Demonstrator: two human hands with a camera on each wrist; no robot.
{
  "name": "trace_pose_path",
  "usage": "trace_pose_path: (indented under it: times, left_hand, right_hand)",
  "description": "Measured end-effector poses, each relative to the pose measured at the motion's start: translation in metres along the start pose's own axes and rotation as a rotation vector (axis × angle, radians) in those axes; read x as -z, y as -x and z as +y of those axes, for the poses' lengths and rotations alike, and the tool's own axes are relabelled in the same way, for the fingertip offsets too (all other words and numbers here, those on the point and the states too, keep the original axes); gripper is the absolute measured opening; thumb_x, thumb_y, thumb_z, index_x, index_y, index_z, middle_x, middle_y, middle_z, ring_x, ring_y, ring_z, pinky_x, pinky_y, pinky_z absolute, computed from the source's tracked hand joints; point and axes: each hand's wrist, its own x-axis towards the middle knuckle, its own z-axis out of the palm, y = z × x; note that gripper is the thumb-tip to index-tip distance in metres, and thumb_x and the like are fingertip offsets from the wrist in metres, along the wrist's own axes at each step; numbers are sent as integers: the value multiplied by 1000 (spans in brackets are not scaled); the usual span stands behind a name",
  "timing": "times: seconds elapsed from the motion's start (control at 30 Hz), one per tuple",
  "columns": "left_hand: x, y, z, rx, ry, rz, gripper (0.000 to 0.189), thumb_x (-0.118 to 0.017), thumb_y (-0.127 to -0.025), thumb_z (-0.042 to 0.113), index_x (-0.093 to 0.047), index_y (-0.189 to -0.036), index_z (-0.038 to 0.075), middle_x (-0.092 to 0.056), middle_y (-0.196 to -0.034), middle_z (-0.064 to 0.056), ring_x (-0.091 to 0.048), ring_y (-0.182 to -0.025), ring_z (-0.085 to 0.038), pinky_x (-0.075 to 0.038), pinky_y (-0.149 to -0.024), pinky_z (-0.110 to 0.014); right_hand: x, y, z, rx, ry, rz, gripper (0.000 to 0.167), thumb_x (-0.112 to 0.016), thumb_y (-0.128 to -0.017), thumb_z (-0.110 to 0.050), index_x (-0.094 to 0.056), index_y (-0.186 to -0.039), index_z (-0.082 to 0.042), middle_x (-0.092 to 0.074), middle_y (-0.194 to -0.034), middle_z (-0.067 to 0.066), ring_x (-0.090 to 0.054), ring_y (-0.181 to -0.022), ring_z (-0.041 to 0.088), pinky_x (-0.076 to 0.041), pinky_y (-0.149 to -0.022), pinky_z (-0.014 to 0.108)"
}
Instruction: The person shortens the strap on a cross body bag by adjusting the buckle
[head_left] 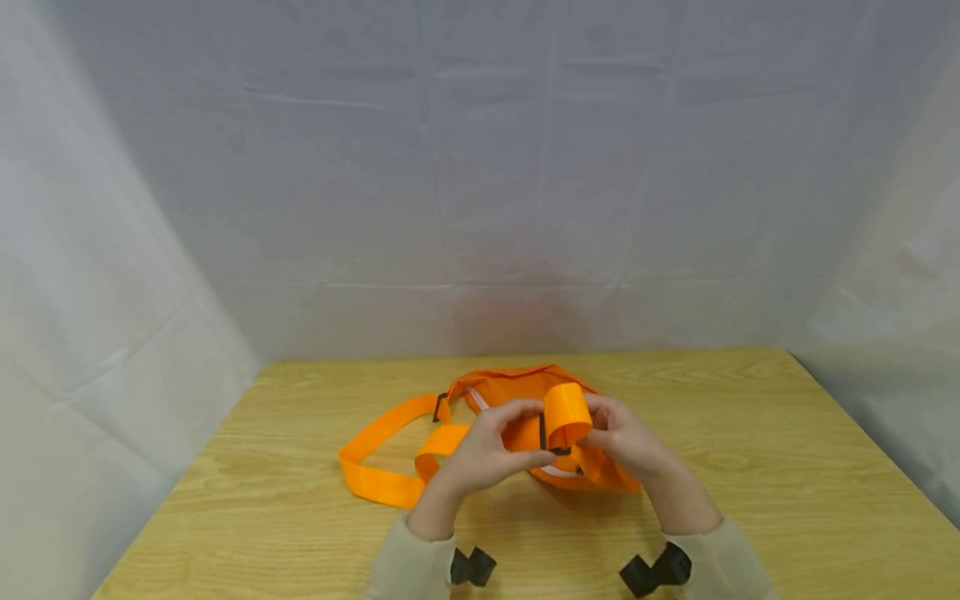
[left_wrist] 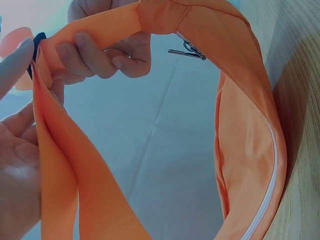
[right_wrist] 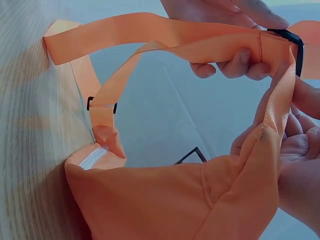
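Observation:
An orange bag (head_left: 517,385) with a white zipper (left_wrist: 266,200) rests on the table, its orange strap (head_left: 382,485) trailing to the left. Between both hands, a short strap loop (head_left: 567,404) stands up through a black strap buckle (head_left: 542,431). My left hand (head_left: 480,458) pinches the buckle and the strap beside it between thumb and fingers. From the other side, my right hand (head_left: 630,446) grips the strap close to the buckle, fingers curled round the webbing in the left wrist view. Part of the bag is hidden behind the hands.
Another black buckle (head_left: 440,407) sits on the strap near the bag's left end. A metal zipper pull (left_wrist: 189,52) hangs from the bag. The wooden table (head_left: 750,467) reaches back to a white sheet (head_left: 480,208); more sheeting stands at both sides.

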Motion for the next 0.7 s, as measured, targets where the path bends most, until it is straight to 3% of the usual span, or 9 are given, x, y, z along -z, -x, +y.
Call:
trace_pose_path:
  times: [0.2,0.33,0.47,0.7]
  left_hand:
    - [0,0,-4,10,-31,36,43,-65,-78,1,-49,-117,-5,-54,-113,-14,-53,-91,-17,-45,-78,-26]
    - [2,-2,-19,-4,-16,68,45,-65,-79,3,-48,-120,-3,-52,-116,-13,-53,-93,-20,-44,-79,-27]
    - [5,-2,-33,-26,3,79,47,-65,-80,7,-47,-122,-1,-52,-117,-12,-53,-94,-20,-45,-80,-28]
    - [6,-2,-35,-85,32,38,45,-64,-80,5,-46,-121,-1,-52,-115,-13,-53,-94,-20,-45,-80,-30]
  right_hand:
    - [1,1,-1,-35,75,45,20,-46,-91,-3,-57,-106,-10,-57,-91,2,-50,-72,11,-45,-63,27]
    - [5,0,1,-41,133,32,20,-44,-93,-6,-55,-109,-10,-57,-94,4,-52,-73,11,-46,-64,28]
    - [8,0,5,-50,65,-1,26,-41,-93,-1,-52,-115,-8,-60,-93,8,-56,-71,12,-48,-62,27]
    - [8,-1,5,-26,-15,-17,28,-41,-92,2,-52,-116,-7,-62,-93,7,-58,-70,10,-49,-62,25]
